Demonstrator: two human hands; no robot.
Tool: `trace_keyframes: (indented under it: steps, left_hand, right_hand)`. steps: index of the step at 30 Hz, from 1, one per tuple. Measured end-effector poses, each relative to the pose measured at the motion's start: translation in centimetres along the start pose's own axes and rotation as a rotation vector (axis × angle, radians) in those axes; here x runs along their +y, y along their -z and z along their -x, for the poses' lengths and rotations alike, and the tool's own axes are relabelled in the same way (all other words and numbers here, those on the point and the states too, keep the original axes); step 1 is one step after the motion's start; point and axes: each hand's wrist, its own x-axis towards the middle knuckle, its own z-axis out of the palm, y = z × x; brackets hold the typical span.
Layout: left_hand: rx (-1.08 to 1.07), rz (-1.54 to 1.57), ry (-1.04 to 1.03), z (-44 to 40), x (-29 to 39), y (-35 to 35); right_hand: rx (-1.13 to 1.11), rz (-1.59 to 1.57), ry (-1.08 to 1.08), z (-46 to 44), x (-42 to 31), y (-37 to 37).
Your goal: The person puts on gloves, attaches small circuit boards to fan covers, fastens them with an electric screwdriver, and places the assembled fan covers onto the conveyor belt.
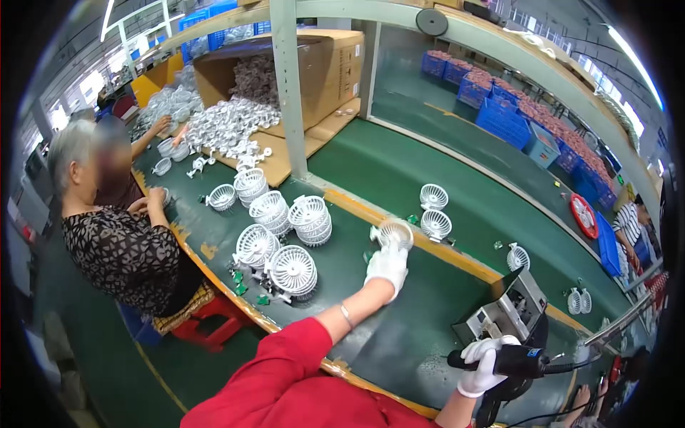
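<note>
While your left hand (387,267) reaches forward over the worktop (442,307) in its white glove, its fingers lie against the near side of a round white slatted cage (397,232). You have that cage beside the yellow-orange strip (471,262) that borders the green belt (499,185); whether your fingers pinch it or only touch it, you cannot tell from the head view. Your right hand (481,367), gloved too, is wrapped around a black corded power tool (519,362) near your edge of the worktop. Just beyond the tool stands a grey metal box (477,324) with small parts in it.

To the left of your outstretched arm, stacked cages (292,267) stand in a cluster, with small green pieces (241,289) next to them. Across the strip, two more cages (435,224) lie on the belt, near the one at your left hand. Farther left, a co-worker in a patterned top (118,250) sits at the worktop, near a heap of white parts (232,125) in front of a large cardboard box (335,75).
</note>
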Motion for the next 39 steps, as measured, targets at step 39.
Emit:
trace_keyframes:
  steps: [39]
  left_hand:
    - [-0.374, 0.111, -0.799, 6.7, 8.0, 7.6]
  right_hand:
    - [0.153, 0.019, -0.137, -7.4, 0.5, 6.2]
